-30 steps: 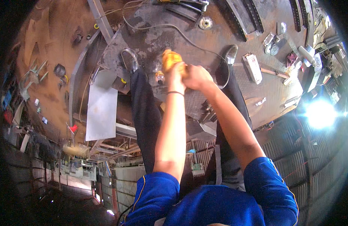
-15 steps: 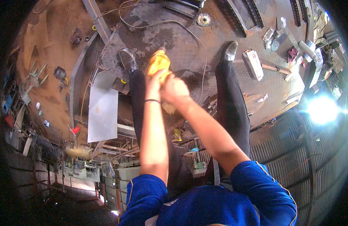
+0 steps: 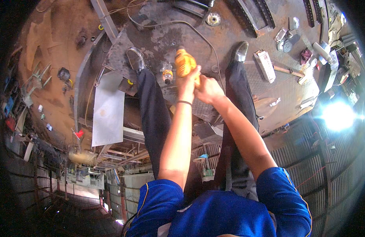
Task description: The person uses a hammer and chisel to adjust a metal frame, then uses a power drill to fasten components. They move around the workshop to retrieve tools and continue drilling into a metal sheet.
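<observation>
Fingers of both hands are wrapped tight around a yellow drill (image 3: 185,65), which is held out in front of the body, between the two legs. The drill sits just above the knuckles, at about twelve o'clock from the hands, and its yellow body sticks out past the fingertips. The left hand (image 3: 187,83) is closed around the lower part of the drill, and a thin dark band (image 3: 184,102) is worn on that wrist. The right hand (image 3: 208,90) is pressed against the left one at its three o'clock side, and it is closed too; what its fingers touch cannot be seen clearly.

Blue sleeves (image 3: 158,199) are seen nearest, at six o'clock. Dark trousers (image 3: 152,114) and two shoes are seen further out, one shoe (image 3: 134,59) at ten o'clock from the drill and the other shoe (image 3: 241,51) at two o'clock.

A rusty metal plate (image 3: 166,27) is stood on. A small bottle (image 3: 167,75) lies just beside the drill at nine o'clock. A grey cable (image 3: 178,23) is curved over the plate at twelve o'clock. A flat grey sheet (image 3: 108,108) lies further off at nine o'clock. A hammer (image 3: 287,71) and a white box (image 3: 265,66) lie well apart at three o'clock.
</observation>
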